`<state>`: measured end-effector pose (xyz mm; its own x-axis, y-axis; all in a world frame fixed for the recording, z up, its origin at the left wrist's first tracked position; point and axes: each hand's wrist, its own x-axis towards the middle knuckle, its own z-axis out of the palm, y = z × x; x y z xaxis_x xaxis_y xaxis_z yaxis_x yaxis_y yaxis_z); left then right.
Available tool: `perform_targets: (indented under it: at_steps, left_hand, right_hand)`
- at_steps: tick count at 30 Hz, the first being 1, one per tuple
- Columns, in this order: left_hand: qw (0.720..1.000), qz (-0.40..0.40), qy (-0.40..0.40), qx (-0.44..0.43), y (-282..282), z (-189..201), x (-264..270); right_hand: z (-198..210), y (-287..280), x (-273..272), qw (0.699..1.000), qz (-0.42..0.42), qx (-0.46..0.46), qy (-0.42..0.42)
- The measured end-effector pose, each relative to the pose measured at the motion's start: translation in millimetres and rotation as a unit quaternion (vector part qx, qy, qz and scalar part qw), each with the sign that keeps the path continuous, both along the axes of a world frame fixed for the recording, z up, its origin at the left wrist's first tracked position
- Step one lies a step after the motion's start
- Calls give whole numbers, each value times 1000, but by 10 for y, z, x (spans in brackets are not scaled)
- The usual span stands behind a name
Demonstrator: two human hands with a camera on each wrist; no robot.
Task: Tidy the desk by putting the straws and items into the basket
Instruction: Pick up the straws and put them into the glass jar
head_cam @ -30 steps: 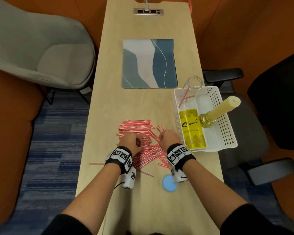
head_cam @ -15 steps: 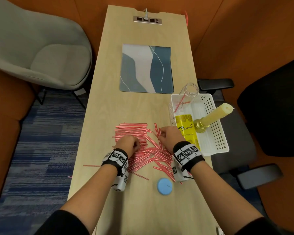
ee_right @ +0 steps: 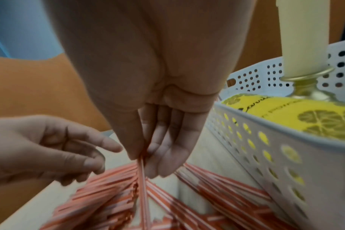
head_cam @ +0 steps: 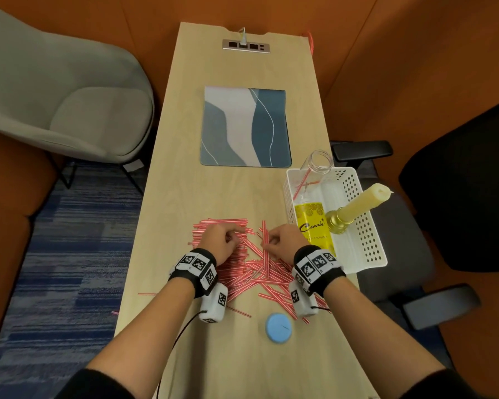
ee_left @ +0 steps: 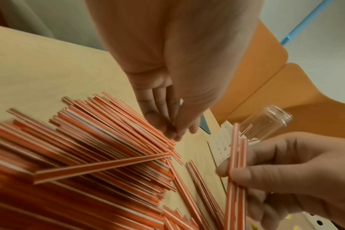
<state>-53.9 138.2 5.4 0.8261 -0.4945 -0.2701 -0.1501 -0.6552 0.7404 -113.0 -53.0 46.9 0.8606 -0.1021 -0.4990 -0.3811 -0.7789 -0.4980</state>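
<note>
Many red-and-white straws point(head_cam: 251, 272) lie in a loose pile on the wooden desk point(head_cam: 242, 197). My right hand point(head_cam: 267, 243) pinches a few straws point(ee_left: 236, 157) between thumb and fingers at the pile's right side, close to the white perforated basket point(head_cam: 372, 254). My left hand point(head_cam: 234, 236) hovers over the left part of the pile. Its fingers point(ee_right: 108, 146) are loosely curled and its fingertips point(ee_left: 171, 132) touch the straw ends. The basket holds a yellow packet point(head_cam: 311, 226), a candle on a gold holder point(head_cam: 357, 208) and a clear jar point(head_cam: 317, 162) with a straw in it.
A blue round lid point(head_cam: 277, 328) lies on the desk near my right wrist. A blue-and-grey mat point(head_cam: 245, 128) sits farther back. Single straws lie at the desk's left edge point(head_cam: 146, 294) and on the floor. A grey chair point(head_cam: 69, 96) and a black chair point(head_cam: 458, 197) flank the desk.
Both hands stay over the pile. The right hand has shifted slightly right and drawn a few straws up between its fingers. The head view has tilted a little.
</note>
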Motion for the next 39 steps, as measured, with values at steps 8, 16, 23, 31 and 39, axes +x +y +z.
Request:
perform_targets:
  at_steps: [8,16,23,31,39]
  left_hand:
    - [987,-51,-14,152,14,-130,-46]
    - [981,-29,-7,190,-83,-163,34]
    - [974,-94,-1,207,-44,-195,90]
    - [964,-129,-51,228,-156,-47,166]
    - [982,-78,-76,153,-297,407,475]
  right_hand:
    - [-23,-72,47,998,5,-59,25]
    - [1332,-651,557,957,-131,21,-259]
    - [1445,-1174,848,913,-194,-83,-349]
    - [973,-1309,976,926,-200,-83,-309]
    - [806,-1301,912,922,-237,-51,-301]
